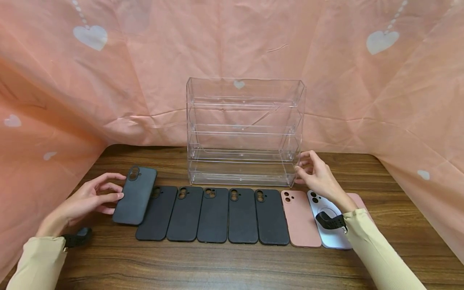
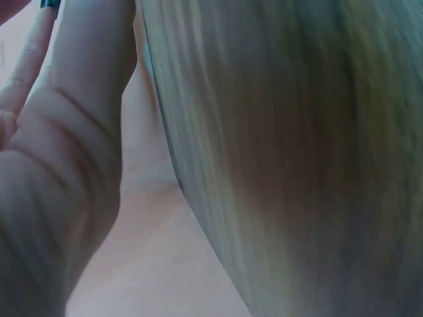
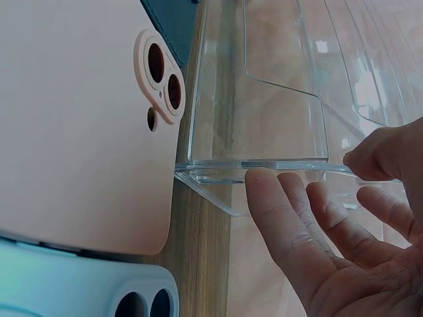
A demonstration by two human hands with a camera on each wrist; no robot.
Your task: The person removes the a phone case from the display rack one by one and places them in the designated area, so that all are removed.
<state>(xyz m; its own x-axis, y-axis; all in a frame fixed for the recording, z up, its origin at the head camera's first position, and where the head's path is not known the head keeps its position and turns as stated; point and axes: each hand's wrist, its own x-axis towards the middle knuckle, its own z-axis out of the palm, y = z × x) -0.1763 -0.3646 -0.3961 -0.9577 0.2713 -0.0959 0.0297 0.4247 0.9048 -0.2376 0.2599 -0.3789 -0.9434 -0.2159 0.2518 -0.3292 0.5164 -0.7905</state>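
My left hand [image 1: 96, 195] holds a dark phone case [image 1: 135, 201] by its left edge, thumb and fingertips at the rim. The case leans over and overlaps the first black case of a row. In the left wrist view only the hand's fingers and palm side show, with a sliver of the dark case at the top. My right hand [image 1: 317, 175] grips the lower right side of a clear tiered acrylic rack [image 1: 243, 179]. In the right wrist view the thumb [image 3: 370, 158] and fingers lie on opposite sides of the rack's panel edge.
Along the rack's front lie several black phone cases [image 1: 212, 217], then a pink case [image 1: 301, 221] and a pale blue-white case [image 1: 333, 241]. Another pink case [image 1: 357, 197] is partly hidden by the right sleeve. Pink cloth [image 1: 239, 40] with hearts surrounds the wooden table [image 1: 181, 266].
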